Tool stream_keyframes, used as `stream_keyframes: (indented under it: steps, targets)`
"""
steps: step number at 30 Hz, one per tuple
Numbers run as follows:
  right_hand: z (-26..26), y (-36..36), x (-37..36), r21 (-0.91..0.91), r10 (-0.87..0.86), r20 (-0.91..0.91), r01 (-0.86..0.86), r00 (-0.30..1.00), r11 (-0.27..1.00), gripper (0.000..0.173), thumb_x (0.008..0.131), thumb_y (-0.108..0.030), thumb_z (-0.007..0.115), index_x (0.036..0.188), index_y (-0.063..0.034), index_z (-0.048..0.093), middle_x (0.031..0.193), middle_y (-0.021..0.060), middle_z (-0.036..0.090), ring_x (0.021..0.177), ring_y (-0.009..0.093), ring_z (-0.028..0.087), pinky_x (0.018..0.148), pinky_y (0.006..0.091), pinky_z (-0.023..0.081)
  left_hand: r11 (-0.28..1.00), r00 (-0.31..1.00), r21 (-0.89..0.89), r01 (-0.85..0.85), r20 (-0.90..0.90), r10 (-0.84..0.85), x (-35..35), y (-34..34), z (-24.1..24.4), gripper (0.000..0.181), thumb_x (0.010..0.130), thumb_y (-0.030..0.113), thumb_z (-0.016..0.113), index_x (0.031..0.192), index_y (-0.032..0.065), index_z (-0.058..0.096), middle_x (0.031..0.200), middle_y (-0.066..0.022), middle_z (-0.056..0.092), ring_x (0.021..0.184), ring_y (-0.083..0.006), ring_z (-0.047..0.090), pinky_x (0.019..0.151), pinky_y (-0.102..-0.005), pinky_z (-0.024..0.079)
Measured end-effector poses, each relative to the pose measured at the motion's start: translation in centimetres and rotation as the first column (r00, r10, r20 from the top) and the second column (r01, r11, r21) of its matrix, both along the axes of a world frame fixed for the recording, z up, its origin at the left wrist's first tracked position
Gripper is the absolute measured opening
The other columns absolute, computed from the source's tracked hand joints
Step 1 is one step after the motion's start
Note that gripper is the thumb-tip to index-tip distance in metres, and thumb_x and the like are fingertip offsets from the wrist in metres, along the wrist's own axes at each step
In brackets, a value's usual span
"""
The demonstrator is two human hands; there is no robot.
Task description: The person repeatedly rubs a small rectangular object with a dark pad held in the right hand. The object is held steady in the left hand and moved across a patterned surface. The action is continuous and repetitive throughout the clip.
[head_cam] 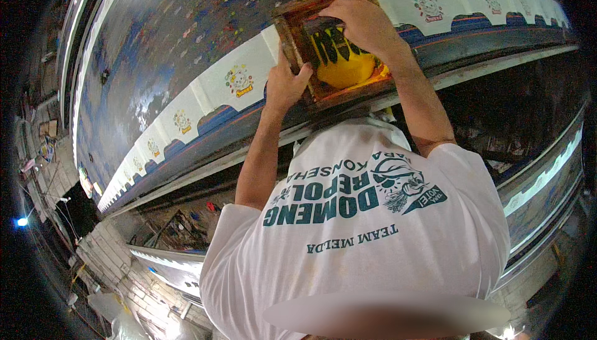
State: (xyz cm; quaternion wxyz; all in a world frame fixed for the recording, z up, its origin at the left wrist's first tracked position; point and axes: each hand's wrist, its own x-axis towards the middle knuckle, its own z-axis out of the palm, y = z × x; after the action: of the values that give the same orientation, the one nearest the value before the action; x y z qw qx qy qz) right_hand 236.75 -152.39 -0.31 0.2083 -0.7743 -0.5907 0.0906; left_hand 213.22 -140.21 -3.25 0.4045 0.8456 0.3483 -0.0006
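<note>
A wooden screen-printing frame [295, 46] lies over the white printed strip on the long table, with yellow ink [347, 73] and dark shapes on its mesh. My left hand [287, 83] grips the frame's left side, the thumb on its upper face and the fingers along its outer side. Across the frame's upper right part reaches my right hand [361, 20], its fingers bent over the inside near the far rail. What lies beneath those fingers is hidden. White material [242, 76] bearing repeated small coloured prints runs out to both sides of the frame.
The long dark table [186, 36] is speckled with coloured ink, and its near rail [219, 160] passes close to my body. Another table with a white strip [536, 200] stands behind at the right. Paved floor [112, 251] and a plastic sheet [105, 309] show at the lower left.
</note>
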Motion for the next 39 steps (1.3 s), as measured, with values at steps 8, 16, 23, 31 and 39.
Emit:
stream_keyframes:
  steps: [8,16,23,31,39]
  targets:
    - [3.5,-7.6,-6.7,-0.184,-0.088,-0.133,0.063,0.987,0.981,0.056,0.086,0.009,0.062,0.136,-0.0140,0.073,0.135,0.0122,0.071,0.130,0.034,0.064,0.113,0.0444,0.051,1.000,0.986,0.006,0.009,0.165,-0.009,-0.2,-0.2,-0.1,0.098,0.092,0.028,0.073,0.167,-0.0034,0.018,0.095,-0.0301,0.077,0.083,-0.0487,0.076,0.076,-0.0550,0.061]
    - [2.3,-5.4,-3.1,-0.059,-0.032,-0.147,0.023,0.989,0.998,0.050,0.084,0.003,0.067,0.131,-0.0136,0.075,0.125,0.0122,0.076,0.124,0.032,0.069,0.116,0.0453,0.049,0.999,0.984,-0.014,0.033,0.174,-0.030,-0.4,0.0,-0.1,0.102,0.093,0.029,0.071,0.168,-0.0027,0.010,0.087,-0.0314,0.075,0.079,-0.0511,0.075,0.071,-0.0563,0.061]
    - [0.8,-0.3,0.0,-0.023,-0.104,-0.041,0.103,0.994,0.994,0.057,0.082,0.013,0.059,0.131,-0.0121,0.076,0.129,0.0143,0.076,0.123,0.034,0.070,0.116,0.0474,0.049,0.997,0.996,0.008,0.074,0.049,-0.075,-0.1,0.4,0.6,0.105,0.095,0.034,0.071,0.167,-0.0077,0.007,0.086,-0.0326,0.074,0.079,-0.0519,0.074,0.071,-0.0570,0.061]
    - [3.5,-7.1,-7.0,-0.187,-0.196,-0.118,0.173,0.973,0.967,0.061,0.083,0.012,0.060,0.136,-0.0140,0.074,0.142,0.0102,0.069,0.133,0.034,0.062,0.115,0.0444,0.050,0.997,0.997,-0.023,0.070,-0.019,-0.071,-0.1,0.3,0.8,0.105,0.095,0.036,0.071,0.166,-0.0091,0.007,0.088,-0.0343,0.074,0.084,-0.0530,0.074,0.075,-0.0572,0.061]
    - [2.6,-9.3,-7.9,-0.096,-0.129,-0.074,0.122,0.989,0.988,0.059,0.083,0.010,0.059,0.136,-0.0119,0.073,0.138,0.0094,0.069,0.130,0.033,0.063,0.113,0.0443,0.051,0.997,0.998,-0.045,0.058,0.011,-0.058,0.0,0.5,1.1,0.105,0.096,0.031,0.072,0.168,-0.0060,0.006,0.096,-0.0328,0.076,0.089,-0.0504,0.076,0.078,-0.0546,0.061]
